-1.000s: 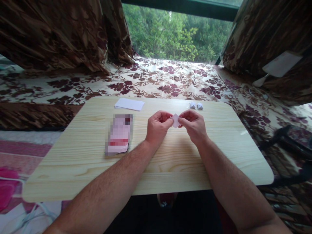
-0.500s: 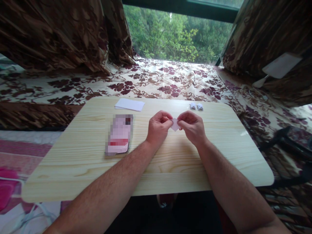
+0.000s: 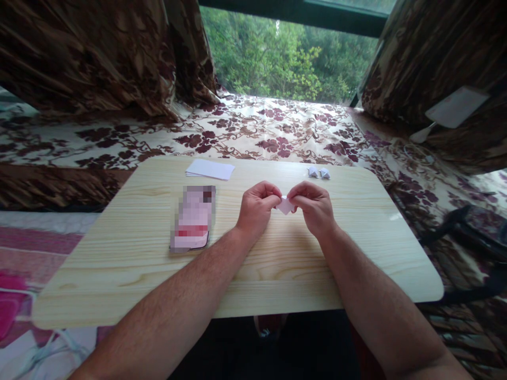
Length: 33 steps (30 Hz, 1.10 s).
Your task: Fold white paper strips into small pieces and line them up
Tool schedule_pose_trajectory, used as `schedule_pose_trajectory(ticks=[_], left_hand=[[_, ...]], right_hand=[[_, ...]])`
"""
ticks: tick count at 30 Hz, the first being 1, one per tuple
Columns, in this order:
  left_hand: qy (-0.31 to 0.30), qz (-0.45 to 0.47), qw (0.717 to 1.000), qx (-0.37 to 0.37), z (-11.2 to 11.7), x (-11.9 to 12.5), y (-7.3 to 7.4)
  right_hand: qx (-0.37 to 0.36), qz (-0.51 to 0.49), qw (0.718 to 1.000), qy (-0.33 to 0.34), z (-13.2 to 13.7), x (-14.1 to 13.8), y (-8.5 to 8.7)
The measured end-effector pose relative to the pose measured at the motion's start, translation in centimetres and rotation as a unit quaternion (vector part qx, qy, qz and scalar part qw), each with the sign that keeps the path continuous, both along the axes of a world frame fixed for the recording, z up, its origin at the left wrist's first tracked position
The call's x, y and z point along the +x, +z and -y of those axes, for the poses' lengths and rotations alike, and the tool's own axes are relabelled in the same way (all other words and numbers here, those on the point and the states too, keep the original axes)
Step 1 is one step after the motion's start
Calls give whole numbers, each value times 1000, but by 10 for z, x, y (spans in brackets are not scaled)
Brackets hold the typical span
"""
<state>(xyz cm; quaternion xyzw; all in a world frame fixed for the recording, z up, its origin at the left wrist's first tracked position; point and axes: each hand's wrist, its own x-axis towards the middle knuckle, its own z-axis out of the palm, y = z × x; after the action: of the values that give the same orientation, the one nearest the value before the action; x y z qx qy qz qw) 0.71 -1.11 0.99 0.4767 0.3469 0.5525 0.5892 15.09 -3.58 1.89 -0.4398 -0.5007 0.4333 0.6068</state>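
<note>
Between my two hands is a small folded piece of white paper (image 3: 285, 206), its lower end coming to a point. My left hand (image 3: 259, 203) pinches its left side between thumb and fingers. On the opposite side my right hand (image 3: 313, 205) grips it the same way. Both hands are raised slightly above the wooden table (image 3: 273, 264), and my fingers cover the paper's side edges. Beyond my right hand, two small folded paper shapes (image 3: 319, 173) sit side by side near the table's far edge.
A stack of white paper strips (image 3: 209, 169) lies at the far left of the table. Nearer, a phone (image 3: 193, 217), partly pixelated, lies left of my left forearm. Floral cloth (image 3: 277, 126) covers the ledge under the window. A black chair-like object (image 3: 471, 237) stands at the right.
The upper edge of the folded paper shows more between my fingertips, and it sits slightly lower. Both hands keep their pinch; nothing else on the table has moved.
</note>
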Motion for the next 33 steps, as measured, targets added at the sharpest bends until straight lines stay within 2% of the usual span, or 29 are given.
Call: schedule_pose_trajectory(ticks=[5,13,23,33], left_hand=[[-21,25,999,-27,0,0,-1],[-33,40,997,-59,3,1,7],[-36,20,999,-16,1,1,3],[24,12,999,26,1,1,8]], right_hand=[[-14,-21,1000,5,0,0,2],[8,-19,1000,11,-1,1,1],[23,-25,999,10,-1,0,1],[-19,-35,999,9,-2,3,0]])
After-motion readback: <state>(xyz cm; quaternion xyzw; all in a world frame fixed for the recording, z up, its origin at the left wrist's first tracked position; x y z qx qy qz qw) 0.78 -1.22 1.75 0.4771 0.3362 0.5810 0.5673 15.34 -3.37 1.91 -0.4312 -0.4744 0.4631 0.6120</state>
